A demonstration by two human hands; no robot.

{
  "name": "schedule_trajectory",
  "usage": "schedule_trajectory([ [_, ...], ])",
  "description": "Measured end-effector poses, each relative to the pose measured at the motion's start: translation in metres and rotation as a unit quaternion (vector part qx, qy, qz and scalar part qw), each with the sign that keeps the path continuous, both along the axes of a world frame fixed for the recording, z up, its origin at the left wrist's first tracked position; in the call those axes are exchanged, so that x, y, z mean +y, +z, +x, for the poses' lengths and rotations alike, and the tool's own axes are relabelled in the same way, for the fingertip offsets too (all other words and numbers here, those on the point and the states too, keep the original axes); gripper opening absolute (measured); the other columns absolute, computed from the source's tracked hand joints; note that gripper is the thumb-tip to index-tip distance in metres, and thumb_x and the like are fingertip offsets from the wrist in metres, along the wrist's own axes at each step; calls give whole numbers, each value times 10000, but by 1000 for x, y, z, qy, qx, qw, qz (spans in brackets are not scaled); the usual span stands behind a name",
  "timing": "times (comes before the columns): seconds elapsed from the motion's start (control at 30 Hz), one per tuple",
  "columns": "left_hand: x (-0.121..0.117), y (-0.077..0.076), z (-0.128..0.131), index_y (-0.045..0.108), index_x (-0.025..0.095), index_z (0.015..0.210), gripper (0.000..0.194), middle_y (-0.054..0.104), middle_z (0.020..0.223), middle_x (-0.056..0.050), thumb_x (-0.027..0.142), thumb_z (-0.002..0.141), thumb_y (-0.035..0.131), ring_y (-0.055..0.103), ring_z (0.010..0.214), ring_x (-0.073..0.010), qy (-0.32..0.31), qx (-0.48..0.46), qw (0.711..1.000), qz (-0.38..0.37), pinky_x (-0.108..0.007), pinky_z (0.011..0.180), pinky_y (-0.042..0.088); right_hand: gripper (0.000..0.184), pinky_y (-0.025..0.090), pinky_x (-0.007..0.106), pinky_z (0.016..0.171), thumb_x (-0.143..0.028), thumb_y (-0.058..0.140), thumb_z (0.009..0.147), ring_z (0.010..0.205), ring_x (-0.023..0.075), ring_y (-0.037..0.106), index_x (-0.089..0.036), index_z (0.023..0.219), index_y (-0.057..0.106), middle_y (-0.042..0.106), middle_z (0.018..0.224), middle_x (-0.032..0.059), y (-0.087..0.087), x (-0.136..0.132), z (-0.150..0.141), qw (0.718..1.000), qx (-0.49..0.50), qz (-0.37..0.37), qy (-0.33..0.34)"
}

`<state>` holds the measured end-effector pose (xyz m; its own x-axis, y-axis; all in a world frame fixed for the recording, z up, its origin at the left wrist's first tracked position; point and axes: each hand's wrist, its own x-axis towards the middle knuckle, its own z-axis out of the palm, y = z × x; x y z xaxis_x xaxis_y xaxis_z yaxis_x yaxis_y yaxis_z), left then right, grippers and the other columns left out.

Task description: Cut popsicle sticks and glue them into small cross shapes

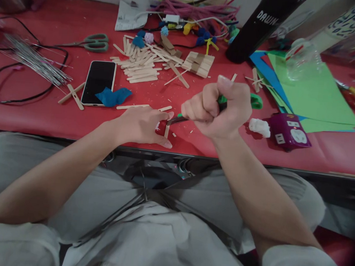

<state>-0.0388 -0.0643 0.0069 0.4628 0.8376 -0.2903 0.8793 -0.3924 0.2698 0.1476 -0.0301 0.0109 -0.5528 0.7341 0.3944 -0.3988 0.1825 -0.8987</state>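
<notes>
My left hand rests on the red table, thumb and forefinger at the two ends of a short upright-lying piece of craft stick, holding it down. My right hand is a fist around green-handled scissors; most of the handle is hidden in the fingers. Their dark blade slants down to the left, its tip touching the stick piece beside my left fingertips. A small pinkish-white scrap shows under my left hand. Another craft stick lies just beyond it.
Behind lies a pile of craft sticks. A phone with blue scrap, grey-green scissors and wires are left. A black bottle, coloured paper, white lump and purple box are right.
</notes>
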Motion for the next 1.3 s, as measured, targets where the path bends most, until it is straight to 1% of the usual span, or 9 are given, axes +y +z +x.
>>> schedule_trajectory([
  [0.17,0,0,-2,594,250,1315,877,717,955,-75,823,652,586,647,967,-319,-4,-15,1000,6,-344,746,430,708,239,313,425,-767,333,885,333,105,167,-246,407,317,203,330,-52,0,-2,-1,1000,15,-8,6],
  [0.27,-1,0,-2,596,247,1302,845,713,924,-69,809,671,584,650,945,-308,-14,-23,1000,12,-333,729,421,701,261,318,430,-768,351,880,341,106,161,-253,407,315,198,328,-57,0,-2,-1,1000,11,-4,-5],
  [0.43,-1,5,0,641,245,1178,734,700,861,-57,792,691,585,651,906,-289,-20,-16,1000,7,-319,688,402,715,256,314,424,-787,363,862,335,102,168,-251,394,295,191,320,-58,1,-3,0,1000,-4,4,-7],
  [0.57,-2,5,0,627,246,1226,752,700,881,-57,779,697,591,642,945,-296,-19,-17,1000,13,-325,706,405,706,247,314,422,-761,370,876,325,100,161,-249,395,295,194,321,-60,2,-5,0,1000,9,12,1],
  [0.77,-3,3,0,620,264,1258,784,705,901,-46,786,673,611,636,989,-299,-7,-16,1000,16,-329,748,414,677,231,306,424,-675,454,873,333,99,152,-248,375,288,181,319,-60,4,-10,0,1000,7,-10,-26],
  [0.93,-4,6,1,627,271,1254,756,711,911,-46,769,686,621,639,987,-299,-4,-21,1000,13,-325,747,410,649,255,310,429,-651,456,884,334,99,165,-245,402,303,206,326,-63,2,-7,3,1000,8,14,10],
  [1.03,-5,6,0,602,281,1290,777,720,957,-48,766,684,628,634,1009,-299,-1,-25,1000,15,-329,773,414,638,232,306,420,-625,444,896,324,101,169,-245,401,309,197,324,-64,1,-7,4,1000,24,13,4],
  [1.2,-5,6,-2,622,291,1250,743,727,949,-50,776,686,617,628,1047,-320,-6,-13,1000,4,-352,834,432,681,252,313,428,-726,443,847,320,107,184,-249,380,307,199,303,-59,0,-12,8,1000,-5,-8,-21],
  [1.3,-6,5,-3,595,314,1292,771,721,1111,-51,791,686,607,610,1114,-327,-2,-4,1000,3,-368,900,435,703,257,318,424,-786,387,841,317,109,188,-248,394,320,222,306,-54,-3,-12,9,1000,8,-2,-18],
])
